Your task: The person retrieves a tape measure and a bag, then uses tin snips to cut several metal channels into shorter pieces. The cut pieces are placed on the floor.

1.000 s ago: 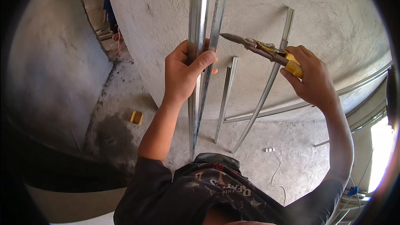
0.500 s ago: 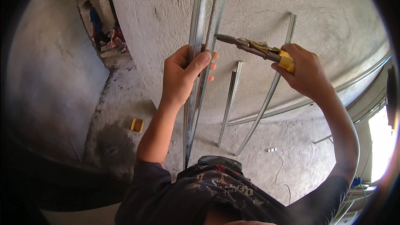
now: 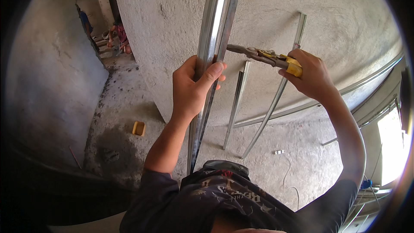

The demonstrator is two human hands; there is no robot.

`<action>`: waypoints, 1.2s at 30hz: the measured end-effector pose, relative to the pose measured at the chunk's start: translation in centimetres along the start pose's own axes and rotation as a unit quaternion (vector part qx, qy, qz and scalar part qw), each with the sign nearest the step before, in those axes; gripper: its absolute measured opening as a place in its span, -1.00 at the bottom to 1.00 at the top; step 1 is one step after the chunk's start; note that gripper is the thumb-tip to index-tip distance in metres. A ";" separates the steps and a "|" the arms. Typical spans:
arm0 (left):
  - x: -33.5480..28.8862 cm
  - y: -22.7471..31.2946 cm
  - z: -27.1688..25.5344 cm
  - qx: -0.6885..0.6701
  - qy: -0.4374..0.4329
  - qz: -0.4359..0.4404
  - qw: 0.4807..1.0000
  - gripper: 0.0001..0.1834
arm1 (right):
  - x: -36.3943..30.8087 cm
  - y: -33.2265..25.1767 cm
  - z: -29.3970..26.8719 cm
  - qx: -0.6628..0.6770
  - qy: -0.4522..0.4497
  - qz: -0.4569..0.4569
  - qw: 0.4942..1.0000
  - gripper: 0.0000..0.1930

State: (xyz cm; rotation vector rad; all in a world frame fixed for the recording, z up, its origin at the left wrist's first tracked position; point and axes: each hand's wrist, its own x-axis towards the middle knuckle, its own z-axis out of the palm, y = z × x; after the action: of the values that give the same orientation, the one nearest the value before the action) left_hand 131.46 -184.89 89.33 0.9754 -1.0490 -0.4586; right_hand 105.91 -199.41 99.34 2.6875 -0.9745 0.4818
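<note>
My left hand (image 3: pixel 195 84) is closed around two long metal profiles held side by side, nearly upright in front of me. The left metal profile (image 3: pixel 211 26) is a wide shiny channel; the right metal profile (image 3: pixel 229 23) looks narrower and darker. Their lower ends run down past my shirt. In my right hand (image 3: pixel 312 73) are tin snips (image 3: pixel 267 57) with yellow grips, fingers wrapped round the handles. The snips' jaws point left, their tip at the right edge of the right profile, just above my left fingers. Whether the blades bite into the metal, I cannot tell.
More metal profiles (image 3: pixel 271 108) lean against the rough plaster wall (image 3: pixel 345 26). A yellow container (image 3: pixel 139 128) sits on the concrete floor, and a power strip (image 3: pixel 279 152) with its cable lies further right. Another person (image 3: pixel 120 36) crouches beyond the wall's far left end.
The profiles' top ends and my left hand have moved slightly lower in view. The snips' tip stays at the right profile. A person in blue at the far left is now mostly hidden.
</note>
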 end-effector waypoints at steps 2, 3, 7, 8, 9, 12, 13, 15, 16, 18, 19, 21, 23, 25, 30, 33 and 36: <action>0.1 0.0 -0.1 -0.022 0.022 0.007 0.999 -0.62 | -0.7 0.2 -0.2 0.020 0.036 -0.030 0.999 -0.63; 0.1 -0.1 -0.2 -0.032 0.034 0.011 0.999 -0.63 | -0.9 0.2 -0.4 0.039 0.025 -0.017 0.999 -0.62; 0.0 -0.4 -0.8 0.017 0.022 0.022 0.999 -0.57 | -1.7 -0.5 -1.0 0.076 0.015 -0.004 0.997 -0.60; 0.0 -0.4 -0.8 0.021 0.022 0.023 0.999 -0.57 | -1.7 -0.6 -1.0 0.076 0.022 -0.010 0.997 -0.60; 0.0 -0.4 -0.8 0.025 0.021 0.025 0.999 -0.57 | -1.7 -0.6 -0.8 0.071 0.033 -0.024 0.997 -0.61; 0.0 -0.6 -0.8 0.030 0.021 0.021 0.999 -0.58 | -1.7 -0.7 -0.5 0.064 0.058 -0.052 0.995 -0.61; 0.0 -0.7 -0.8 0.037 0.021 0.020 0.999 -0.58 | -1.7 -0.9 -0.5 0.068 0.060 -0.051 0.995 -0.61; 0.0 -0.9 -0.8 0.050 0.022 0.020 0.998 -0.57 | -1.5 -1.0 -0.7 0.069 0.070 -0.057 0.994 -0.61; 0.0 -0.9 -0.8 0.049 0.025 0.021 0.998 -0.57 | -1.5 -1.0 -0.8 0.067 0.080 -0.062 0.993 -0.61; 0.0 -0.9 -0.8 0.048 0.031 0.023 0.998 -0.57 | -1.4 -1.1 -1.0 0.068 0.090 -0.067 0.991 -0.61; 0.0 -1.0 -1.0 0.050 0.033 0.027 0.998 -0.57 | -1.4 -1.2 -1.0 0.071 0.091 -0.066 0.991 -0.61; 0.1 -1.3 -1.4 0.051 0.034 0.036 0.997 -0.58 | -1.4 -1.0 -1.0 0.070 0.094 -0.066 0.991 -0.61; 0.1 -1.1 -1.2 0.047 0.034 0.037 0.998 -0.59 | -1.6 -0.5 -1.0 0.061 0.098 -0.066 0.991 -0.62; 0.1 -0.9 -1.1 0.055 0.034 0.038 0.997 -0.60 | -1.6 -0.5 -0.8 0.054 0.095 -0.066 0.992 -0.61; -0.2 -0.7 -0.8 0.071 0.028 0.031 0.997 -0.57 | -1.5 -1.0 -0.5 0.054 0.095 -0.074 0.991 -0.60; -0.4 -0.6 -0.6 0.055 0.027 0.030 0.998 -0.56 | -1.5 -1.1 -0.3 0.054 0.099 -0.074 0.991 -0.61; -0.5 -0.8 -0.5 0.074 0.026 0.031 0.996 -0.56 | -1.4 -1.1 -0.3 0.035 0.120 -0.092 0.988 -0.64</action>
State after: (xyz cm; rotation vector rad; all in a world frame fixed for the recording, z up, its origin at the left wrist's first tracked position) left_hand 131.79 -184.69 88.33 1.0769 -1.0733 -0.3068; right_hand 105.56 -197.68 98.94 2.6675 -0.6472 0.7904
